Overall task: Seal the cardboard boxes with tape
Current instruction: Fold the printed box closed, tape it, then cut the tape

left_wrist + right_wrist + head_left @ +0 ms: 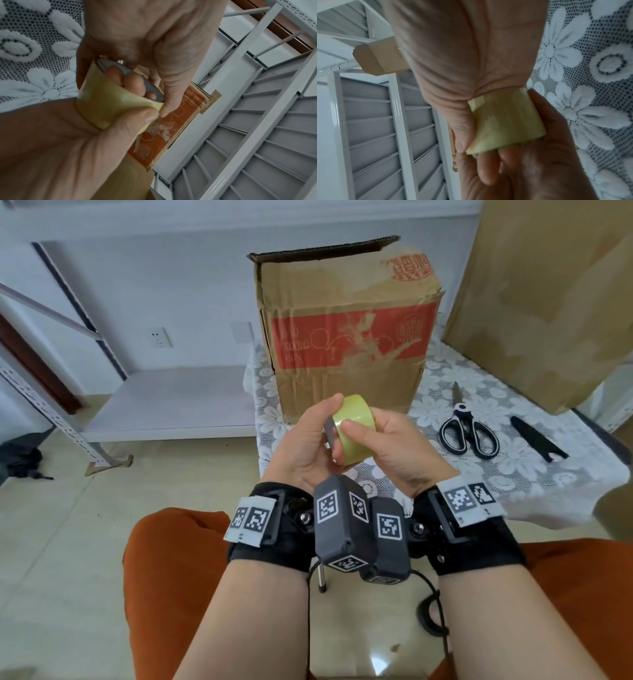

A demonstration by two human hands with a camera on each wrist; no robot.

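Note:
A roll of yellowish clear tape with a grey core is held in front of me, above the table's near edge. My left hand grips it from the left, thumb over the top. My right hand holds it from the right, thumb pressed on the outer surface. The left wrist view shows fingertips poking through the tape roll. Behind the hands a worn cardboard box with a red printed panel stands on the table, its top flap raised. No free tape end shows.
Black-handled scissors and a black sheath lie on the lace-covered table, right of my hands. A large cardboard sheet leans at the far right. White metal shelving stands to the left.

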